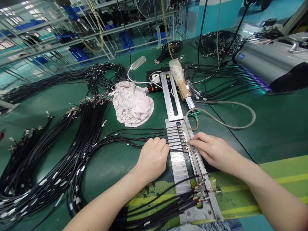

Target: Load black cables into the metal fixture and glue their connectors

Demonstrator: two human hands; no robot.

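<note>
A slotted metal fixture (pixel 178 166) runs away from me, with several black cables (pixel 141 131) lying side by side across it. Their bare connector ends (pixel 183 138) line up along the slot. My left hand (pixel 154 156) is closed around a black cable at the fixture's left edge, its fingertips mostly hidden. From the right, my right hand (pixel 214 149) pinches at the connector ends; whatever is between thumb and finger is too small to make out. Nearer me, a bunch of loose cable ends (pixel 201 192) rests over the fixture's lower part.
Big bundles of black cable (pixel 84 128) cover the table's left side. A crumpled cloth (pixel 133 104) lies beyond my left hand. Behind the fixture are a wrapped dispenser syringe (pixel 178 75) with a hose (pixel 250 115) and a small lamp (pixel 138 63). A grey machine with purple light (pixel 271 64) stands back right.
</note>
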